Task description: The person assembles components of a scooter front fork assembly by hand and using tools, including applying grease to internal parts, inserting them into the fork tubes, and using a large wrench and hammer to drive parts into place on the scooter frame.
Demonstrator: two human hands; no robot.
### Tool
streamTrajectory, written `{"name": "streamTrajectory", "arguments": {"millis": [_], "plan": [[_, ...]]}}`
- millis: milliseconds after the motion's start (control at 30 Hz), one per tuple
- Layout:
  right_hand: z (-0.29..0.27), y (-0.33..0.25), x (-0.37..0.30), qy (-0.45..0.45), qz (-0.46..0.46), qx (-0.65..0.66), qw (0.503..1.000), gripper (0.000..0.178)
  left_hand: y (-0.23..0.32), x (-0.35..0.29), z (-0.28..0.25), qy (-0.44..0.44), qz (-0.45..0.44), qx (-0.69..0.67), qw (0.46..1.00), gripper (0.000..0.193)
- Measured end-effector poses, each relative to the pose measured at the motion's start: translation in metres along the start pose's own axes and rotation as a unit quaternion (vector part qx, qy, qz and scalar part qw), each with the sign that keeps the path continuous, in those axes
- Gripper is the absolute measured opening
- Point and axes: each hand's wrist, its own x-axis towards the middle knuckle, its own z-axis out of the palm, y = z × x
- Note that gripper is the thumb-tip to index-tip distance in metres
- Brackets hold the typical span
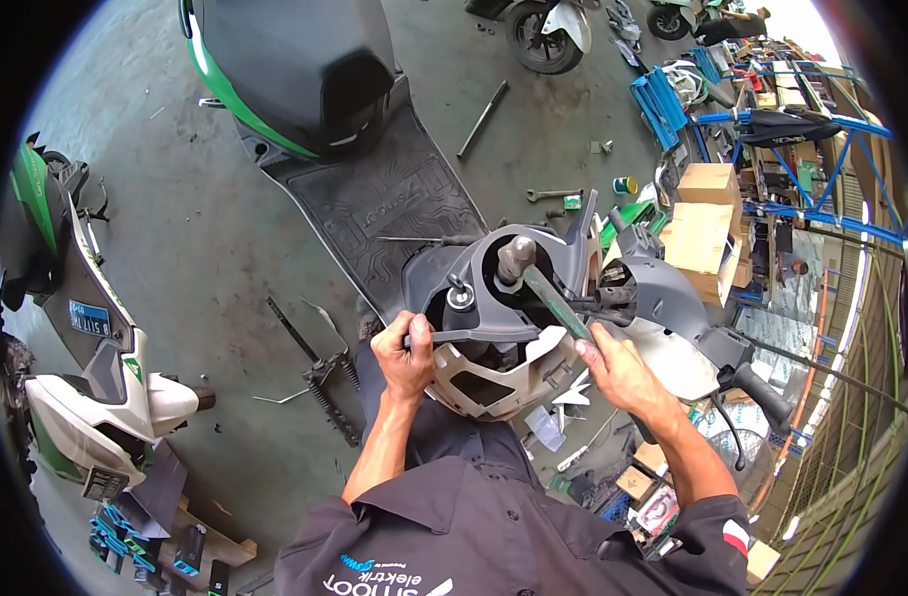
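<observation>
The front section of a disassembled scooter stands before me, its grey plastic panel [509, 325] above a white front cover [499, 382]. My left hand [404, 353] is closed round the panel's left edge. My right hand [623, 370] grips a hammer [555, 301] by its green handle. The hammer's metal head is over the round opening in the middle of the front section; whether it touches anything there I cannot tell. Left of the opening sits the ignition lock [460, 295]. Behind it, a thin screwdriver-like rod [409, 238] lies across the black footboard [384, 204].
The detached-looking handlebar cover [663, 298] with its grip [762, 395] hangs close on the right. A shock absorber [335, 397], a metal bar [484, 119] and a wrench [553, 195] lie on the floor. Another scooter [96, 397] stands left; cardboard boxes [697, 238] and blue racks are right.
</observation>
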Motion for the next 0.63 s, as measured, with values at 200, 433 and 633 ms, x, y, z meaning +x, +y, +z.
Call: {"name": "streamTrajectory", "arguments": {"millis": [200, 433, 633], "plan": [[-0.010, 0.001, -0.013, 0.000, 0.003, 0.201, 0.980, 0.038, -0.005, 0.006, 0.002, -0.001, 0.020, 0.002, 1.000, 0.028], [-0.044, -0.044, -0.038, 0.226, -0.294, 0.427, 0.825, 0.064, -0.001, 0.010, -0.005, 0.000, -0.003, 0.006, 1.000, 0.035], [0.021, 0.021, 0.003, -0.010, -0.009, -0.018, 1.000, 0.037, 0.004, 0.012, -0.004, -0.001, 0.016, 0.005, 1.000, 0.029]]}}
